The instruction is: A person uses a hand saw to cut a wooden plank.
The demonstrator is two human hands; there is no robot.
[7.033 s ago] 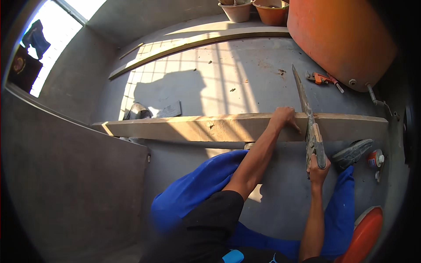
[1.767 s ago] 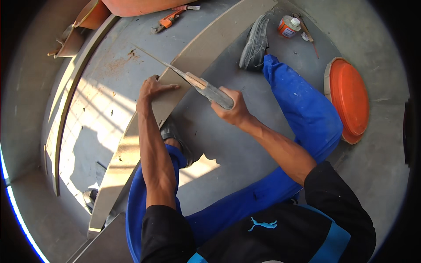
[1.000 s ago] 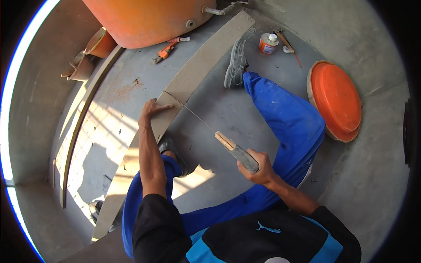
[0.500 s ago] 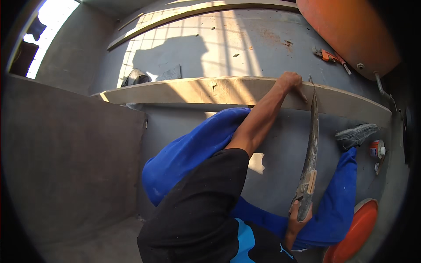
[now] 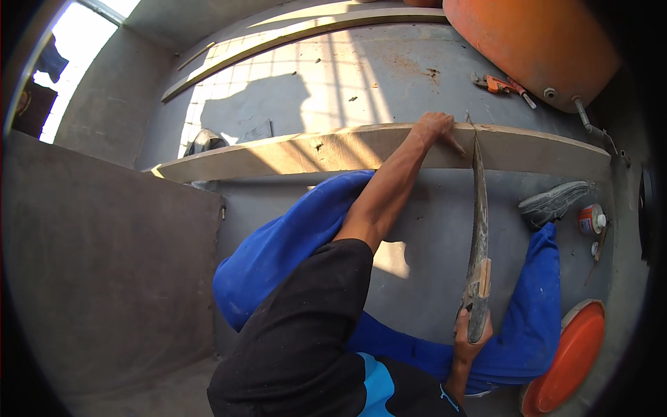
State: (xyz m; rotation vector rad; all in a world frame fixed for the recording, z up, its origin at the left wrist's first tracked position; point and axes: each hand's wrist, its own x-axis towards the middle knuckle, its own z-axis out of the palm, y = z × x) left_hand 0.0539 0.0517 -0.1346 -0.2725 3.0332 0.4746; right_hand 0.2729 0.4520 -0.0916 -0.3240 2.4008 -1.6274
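Observation:
A long pale wooden plank (image 5: 257, 156) stretches across the view. Over its top edge my left hand (image 5: 438, 128) is wrapped, the thumb lying against the near face and the other fingers partly hidden behind. Down at the lower right, my right hand (image 5: 469, 340) grips the wooden handle of a worn handsaw (image 5: 479, 222). The blade runs away from me and crosses the plank just right of my left hand, sitting in a cut; its tip shows a little beyond the far side.
An orange rounded drum (image 5: 535, 48) stands at the far right, with an orange-handled wrench (image 5: 497, 83) beside it. Another long board (image 5: 299, 35) lies at the back. My shoe (image 5: 552, 201), a small can (image 5: 590, 219) and a red round lid (image 5: 566, 358) are on the right.
The whole view has shifted, so the plank and saw appear further left. The saw has moved slightly forward. Both hands keep their grip.

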